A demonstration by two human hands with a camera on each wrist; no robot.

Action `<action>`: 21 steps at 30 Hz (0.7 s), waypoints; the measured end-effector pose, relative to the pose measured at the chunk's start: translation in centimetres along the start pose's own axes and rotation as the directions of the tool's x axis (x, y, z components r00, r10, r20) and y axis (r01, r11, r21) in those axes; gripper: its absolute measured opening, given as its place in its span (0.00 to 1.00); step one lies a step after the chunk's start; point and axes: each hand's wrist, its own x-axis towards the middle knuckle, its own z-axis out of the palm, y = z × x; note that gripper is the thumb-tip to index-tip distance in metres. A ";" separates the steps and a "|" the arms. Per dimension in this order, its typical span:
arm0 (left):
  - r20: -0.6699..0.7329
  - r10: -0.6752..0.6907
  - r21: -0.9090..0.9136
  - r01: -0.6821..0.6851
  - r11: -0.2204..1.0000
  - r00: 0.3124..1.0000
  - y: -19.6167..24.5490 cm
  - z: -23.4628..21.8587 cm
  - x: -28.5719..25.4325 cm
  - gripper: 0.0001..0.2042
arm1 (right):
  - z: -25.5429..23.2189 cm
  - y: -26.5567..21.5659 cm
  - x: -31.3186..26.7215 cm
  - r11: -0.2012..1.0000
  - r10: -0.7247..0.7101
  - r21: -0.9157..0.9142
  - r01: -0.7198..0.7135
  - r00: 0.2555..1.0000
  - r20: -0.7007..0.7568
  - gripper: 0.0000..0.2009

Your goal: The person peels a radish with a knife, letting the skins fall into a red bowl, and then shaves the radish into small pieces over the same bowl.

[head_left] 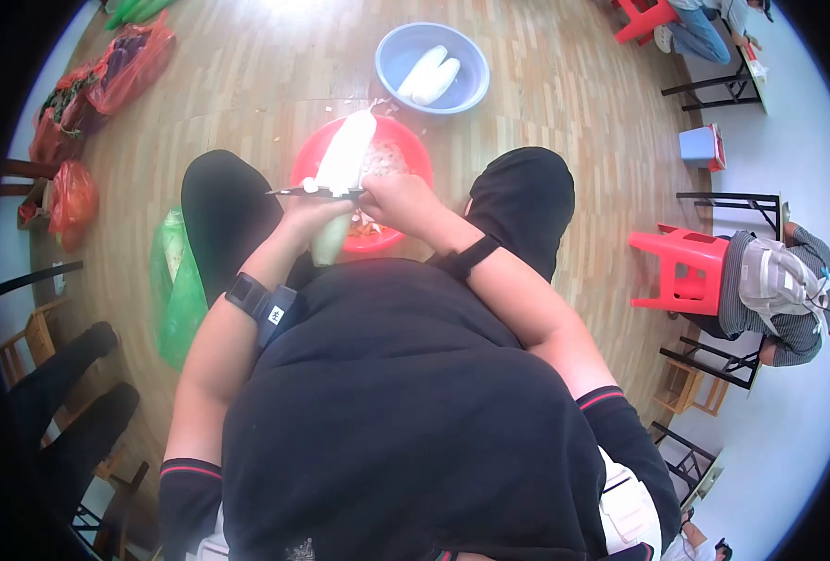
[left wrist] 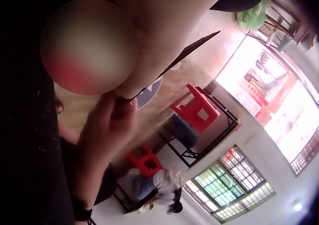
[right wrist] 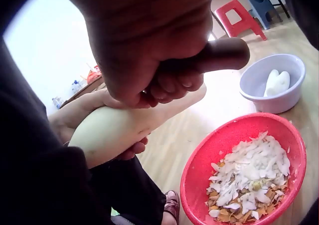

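Note:
A long white radish (head_left: 345,154) slants over the red basin (head_left: 304,161) between my knees. My left hand (head_left: 319,215) holds it from below near its lower end; in the right wrist view, fingers (right wrist: 137,147) curl under the pale radish (right wrist: 112,130). My right hand (head_left: 401,199) grips a knife (head_left: 293,193) by the handle, its dark blade lying across the radish. In the left wrist view the knife blade (left wrist: 194,48) juts out beyond the hands. The curled right hand (right wrist: 154,45) hides the knife in its own wrist view.
White and orange-brown peelings (right wrist: 249,170) lie in the red basin. Beyond it stands a blue basin (head_left: 387,79) with two white radishes (head_left: 431,75). A green bag (head_left: 176,309) lies beside my left leg, red bags (head_left: 134,70) farther left. A red stool (head_left: 686,266) with a seated person is at right.

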 end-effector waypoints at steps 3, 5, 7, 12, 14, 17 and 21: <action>0.018 0.007 0.040 -0.008 0.999 1.000 -0.3 0.0 0.1 0.14 | -0.5 -0.4 -0.1 1.000 -0.026 -0.004 0.026 1.000 0.000 0.09; -0.077 0.107 0.050 -0.103 0.993 0.991 0.1 0.4 -0.5 0.15 | -0.2 -0.2 -0.1 0.999 -0.033 -0.016 0.033 0.999 -0.003 0.09; -0.083 0.103 0.072 -0.097 0.993 0.991 -0.1 0.3 -0.4 0.15 | 0.1 0.0 0.0 0.999 -0.040 -0.028 0.039 0.999 -0.005 0.09; 0.029 -0.003 0.092 0.001 0.996 1.000 -0.3 -0.2 0.1 0.15 | 0.1 -0.3 0.5 0.987 0.066 -0.150 -0.053 0.994 0.083 0.10; 0.037 -0.019 0.089 0.015 0.996 0.999 0.1 -0.1 -0.1 0.16 | 0.3 -0.2 0.4 0.989 0.039 -0.144 -0.032 0.998 0.044 0.09; -0.002 0.050 0.094 -0.050 0.994 0.999 0.7 0.1 -0.7 0.17 | 0.8 0.9 0.4 0.988 0.040 -0.150 -0.043 0.999 -0.022 0.09; 0.023 0.137 0.180 -0.139 0.974 0.990 0.4 0.0 -0.3 0.19 | 0.8 1.5 0.2 0.982 0.047 -0.178 -0.058 0.997 -0.061 0.09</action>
